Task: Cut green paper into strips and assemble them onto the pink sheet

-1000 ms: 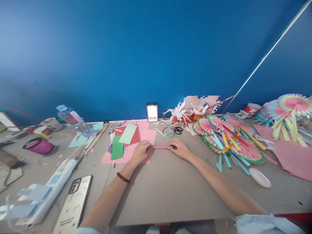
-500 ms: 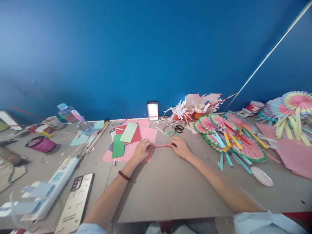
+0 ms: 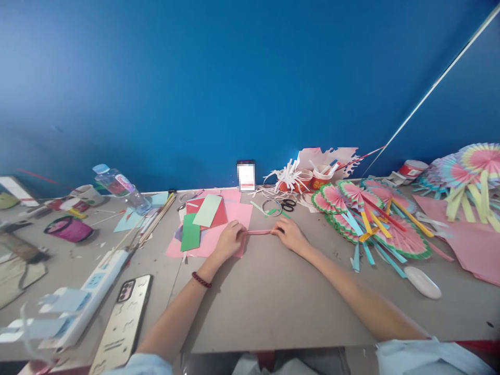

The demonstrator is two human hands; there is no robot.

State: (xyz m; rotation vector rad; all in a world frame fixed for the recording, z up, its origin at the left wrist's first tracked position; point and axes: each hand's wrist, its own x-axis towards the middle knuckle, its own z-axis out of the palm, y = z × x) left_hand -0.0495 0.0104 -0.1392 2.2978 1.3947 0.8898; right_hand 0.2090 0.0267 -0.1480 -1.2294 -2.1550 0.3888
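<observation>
A narrow folded pink paper strip (image 3: 259,232) lies across the middle of the grey table (image 3: 273,302). My left hand (image 3: 229,239) pinches its left end, fingers closed, resting over a pink sheet (image 3: 213,237). My right hand (image 3: 288,235) pinches the right end with its fingers curled. A dark bead bracelet (image 3: 201,280) sits on my left wrist. Green and red paper pieces (image 3: 199,219) are stacked on the pink sheet just left of my left hand.
Folded paper fans with coloured strips (image 3: 371,219) spread at right, more fans (image 3: 469,172) far right. Scissors (image 3: 288,204), paper cups (image 3: 312,179) and a small phone (image 3: 246,176) stand at the back. A power strip (image 3: 78,302), phone (image 3: 121,323), bottle (image 3: 117,186) and sticks (image 3: 152,224) lie left.
Both hands hold the pink strip as before; they have drawn slightly closer together along it. The view has shifted a little.
</observation>
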